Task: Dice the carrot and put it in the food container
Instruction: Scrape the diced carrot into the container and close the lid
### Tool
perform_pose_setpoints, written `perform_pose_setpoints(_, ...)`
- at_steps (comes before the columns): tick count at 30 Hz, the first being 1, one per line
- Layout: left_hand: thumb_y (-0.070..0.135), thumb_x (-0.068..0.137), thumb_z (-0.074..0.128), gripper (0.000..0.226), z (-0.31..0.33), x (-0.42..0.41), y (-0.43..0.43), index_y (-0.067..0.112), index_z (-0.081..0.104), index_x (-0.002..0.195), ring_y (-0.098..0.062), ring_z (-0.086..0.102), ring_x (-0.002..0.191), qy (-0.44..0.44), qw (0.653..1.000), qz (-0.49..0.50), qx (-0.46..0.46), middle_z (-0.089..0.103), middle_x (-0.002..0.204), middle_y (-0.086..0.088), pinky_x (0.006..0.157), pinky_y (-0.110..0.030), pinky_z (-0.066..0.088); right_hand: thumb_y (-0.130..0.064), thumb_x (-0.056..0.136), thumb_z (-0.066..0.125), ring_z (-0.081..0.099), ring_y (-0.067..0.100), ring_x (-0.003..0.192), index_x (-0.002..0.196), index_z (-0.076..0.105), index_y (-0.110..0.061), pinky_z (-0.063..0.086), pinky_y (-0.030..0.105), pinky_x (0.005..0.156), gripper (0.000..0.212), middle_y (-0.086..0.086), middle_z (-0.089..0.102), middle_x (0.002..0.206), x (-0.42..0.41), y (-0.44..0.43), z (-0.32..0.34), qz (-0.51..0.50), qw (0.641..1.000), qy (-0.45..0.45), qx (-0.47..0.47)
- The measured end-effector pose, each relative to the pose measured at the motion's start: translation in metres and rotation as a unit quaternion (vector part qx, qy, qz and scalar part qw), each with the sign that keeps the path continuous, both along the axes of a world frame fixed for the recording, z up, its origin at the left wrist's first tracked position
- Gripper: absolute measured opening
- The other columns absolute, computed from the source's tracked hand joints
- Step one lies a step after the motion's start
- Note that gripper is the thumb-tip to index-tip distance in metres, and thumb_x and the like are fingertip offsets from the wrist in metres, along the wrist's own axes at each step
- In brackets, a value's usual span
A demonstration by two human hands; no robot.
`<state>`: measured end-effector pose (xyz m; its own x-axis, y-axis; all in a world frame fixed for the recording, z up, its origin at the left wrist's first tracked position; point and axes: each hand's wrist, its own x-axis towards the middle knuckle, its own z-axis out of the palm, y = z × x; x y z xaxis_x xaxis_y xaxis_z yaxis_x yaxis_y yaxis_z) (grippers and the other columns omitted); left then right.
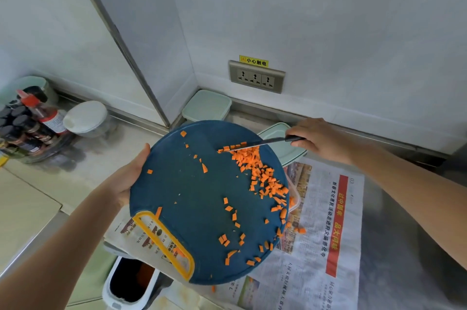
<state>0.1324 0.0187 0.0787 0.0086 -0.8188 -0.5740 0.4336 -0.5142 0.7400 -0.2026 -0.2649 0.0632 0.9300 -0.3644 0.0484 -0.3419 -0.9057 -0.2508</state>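
As the board tilts right, carrot dice crowd its rim above the container
Left grip clasps the board's left edge, holding it raised and slanted so the dice can drop into the container, mostly hidden beneath; right grip is wrapped round the knife, blade laid behind the pile, likely to sweep it off; a few dice lie on the newspaper

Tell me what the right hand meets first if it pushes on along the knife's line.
The right hand would first push its knife into the carrot dice on the board; past them, perhaps the left hand. Depth unclear.
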Motion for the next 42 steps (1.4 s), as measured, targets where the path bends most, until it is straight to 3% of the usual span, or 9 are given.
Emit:
perform_pose_setpoints(2,0.071,0.045,0.080,0.081,-0.003,0.001,0.000,0.013,0.075,0.102,-0.032,0.070,0.091,-0.021,1.000,0.017,0.002,0.069,0.110,-0.019,0.069,-0.045,0.060,-0.027,0.097,0.051,0.051,0.016,0.099,0.123,0.059,-0.019,0.028,0.025,0.087,0.028,-0.002,0.061,0.106,-0.009,0.006,-0.004,-0.001,1.000,0.020,0.008)
perform_pose_setpoints(5,0.066,0.082,0.042,0.065,-0.015,0.006,-0.001,0.012,0.063,0.113,-0.028,0.071,0.083,-0.069,0.991,0.099,0.049,0.069,0.109,-0.016,0.068,-0.044,0.059,-0.029,0.098,0.048,0.047,0.014,0.100,0.127,0.056,-0.021,0.031,0.028,0.090,0.031,-0.002,0.060,0.110,-0.021,0.016,-0.010,-0.004,0.998,0.052,0.018)
perform_pose_setpoints(7,0.061,0.088,0.029,0.062,-0.016,0.008,0.000,0.012,0.060,0.113,-0.025,0.072,0.079,-0.081,0.987,0.122,0.061,0.073,0.097,-0.012,0.066,-0.043,0.058,-0.028,0.100,0.046,0.042,0.010,0.100,0.131,0.052,-0.022,0.029,0.024,0.087,0.032,-0.003,0.058,0.113,-0.025,0.020,-0.013,-0.021,0.997,0.073,0.013)
perform_pose_setpoints(12,0.059,0.089,0.027,0.063,-0.015,0.013,-0.001,0.010,0.059,0.111,-0.026,0.072,0.075,-0.100,0.984,0.123,0.076,0.073,0.090,-0.013,0.061,-0.042,0.059,-0.023,0.101,0.043,0.040,0.011,0.103,0.135,0.046,-0.025,0.031,0.022,0.088,0.034,-0.002,0.054,0.118,-0.029,0.028,-0.019,-0.045,0.992,0.118,-0.011)
perform_pose_setpoints(16,0.066,0.084,0.035,0.074,-0.018,0.021,0.002,0.009,0.054,0.127,-0.036,0.062,0.099,-0.121,0.974,0.153,0.117,0.062,0.118,-0.020,0.082,-0.050,0.052,-0.019,0.100,0.045,0.042,0.015,0.110,0.138,0.042,-0.026,0.036,0.029,0.097,0.038,-0.002,0.053,0.122,-0.030,0.036,-0.027,-0.043,0.988,0.150,-0.010)
perform_pose_setpoints(19,0.067,0.088,0.033,0.074,-0.020,0.028,0.007,0.010,0.052,0.131,-0.037,0.059,0.099,-0.128,0.966,0.183,0.131,0.058,0.122,-0.022,0.081,-0.050,0.050,-0.020,0.100,0.046,0.042,0.016,0.110,0.138,0.042,-0.026,0.037,0.032,0.097,0.039,-0.001,0.052,0.125,-0.032,0.038,-0.033,-0.039,0.987,0.157,-0.010)
perform_pose_setpoints(24,0.058,0.095,0.025,0.060,-0.015,0.037,0.014,0.011,0.058,0.112,-0.024,0.071,0.068,-0.126,0.968,0.193,0.102,0.073,0.083,-0.010,0.052,-0.038,0.059,-0.024,0.102,0.043,0.040,0.013,0.111,0.140,0.040,-0.027,0.033,0.026,0.099,0.039,-0.004,0.050,0.130,-0.041,0.044,-0.033,-0.041,0.985,0.168,-0.023)
perform_pose_setpoints(32,0.060,0.095,0.027,0.053,-0.010,0.039,0.013,0.018,0.060,0.097,-0.026,0.059,0.085,-0.145,0.950,0.249,0.117,0.073,0.072,-0.007,0.070,-0.043,0.045,-0.022,0.102,0.039,0.046,0.014,0.108,0.130,0.049,-0.020,0.034,0.026,0.097,0.029,-0.002,0.054,0.119,-0.055,0.044,-0.021,-0.105,0.989,0.100,0.011)
perform_pose_setpoints(42,0.068,0.085,0.034,0.069,0.011,0.008,-0.040,0.017,0.061,0.121,-0.029,0.064,0.105,-0.102,0.981,0.157,0.053,0.064,0.121,-0.013,0.084,-0.045,0.051,-0.015,0.102,0.041,0.039,0.021,0.096,0.126,0.054,-0.014,0.026,0.035,0.088,0.028,0.010,0.055,0.113,0.053,0.003,0.056,-0.088,0.995,-0.049,-0.027)
